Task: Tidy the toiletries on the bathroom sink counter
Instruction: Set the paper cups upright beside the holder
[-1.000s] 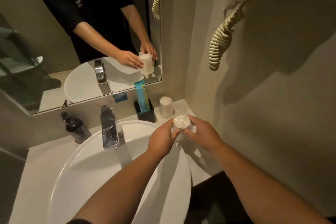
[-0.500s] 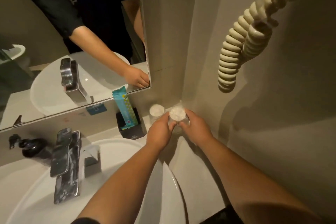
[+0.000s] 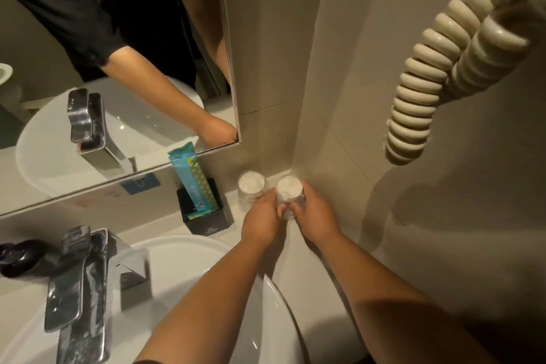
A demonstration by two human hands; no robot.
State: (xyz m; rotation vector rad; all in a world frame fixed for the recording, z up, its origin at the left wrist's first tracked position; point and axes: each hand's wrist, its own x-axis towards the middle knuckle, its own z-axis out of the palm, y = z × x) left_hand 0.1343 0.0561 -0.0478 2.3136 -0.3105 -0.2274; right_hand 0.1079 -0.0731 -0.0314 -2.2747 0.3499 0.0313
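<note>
Two clear glasses with white paper covers stand side by side in the back right corner of the counter (image 3: 301, 248). My left hand (image 3: 261, 220) and my right hand (image 3: 314, 213) both wrap the right glass (image 3: 288, 190), low on its sides, close to the wall corner. The left glass (image 3: 251, 186) stands free just beside my left hand's fingers. A black holder (image 3: 209, 219) with a teal packet (image 3: 193, 179) upright in it sits left of the glasses.
The white basin (image 3: 189, 257) fills the lower left, with a chrome faucet (image 3: 79, 284) and a dark pump bottle (image 3: 20, 258) behind it. A mirror (image 3: 118, 83) covers the back wall. A coiled cream cord (image 3: 428, 83) hangs on the right wall.
Both hands carried the covered glass from above the basin's edge back into the counter corner, down beside the other glass. The view moved closer and to the right.
</note>
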